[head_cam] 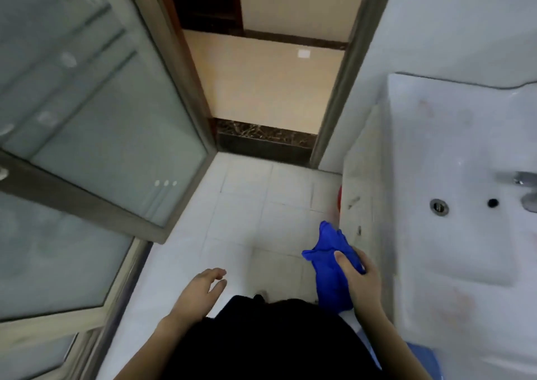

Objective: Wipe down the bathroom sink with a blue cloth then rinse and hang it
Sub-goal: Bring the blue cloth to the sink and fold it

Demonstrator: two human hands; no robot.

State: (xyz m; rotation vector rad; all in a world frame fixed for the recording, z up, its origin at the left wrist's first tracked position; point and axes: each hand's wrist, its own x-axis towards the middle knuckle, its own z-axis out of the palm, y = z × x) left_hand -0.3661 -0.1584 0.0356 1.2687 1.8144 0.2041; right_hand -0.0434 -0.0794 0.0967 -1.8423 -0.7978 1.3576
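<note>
A crumpled blue cloth hangs in my right hand, held above the floor just left of the sink's front edge. The white bathroom sink fills the right side of the view, with its drain, a dark overflow hole and part of a chrome tap at the far right. My left hand hovers over the floor at lower centre, fingers apart and holding nothing.
A frosted glass door in a grey frame stands to the left. An open doorway lies ahead, with a dark threshold strip. White floor tiles run between door and sink. Something red peeks from under the sink.
</note>
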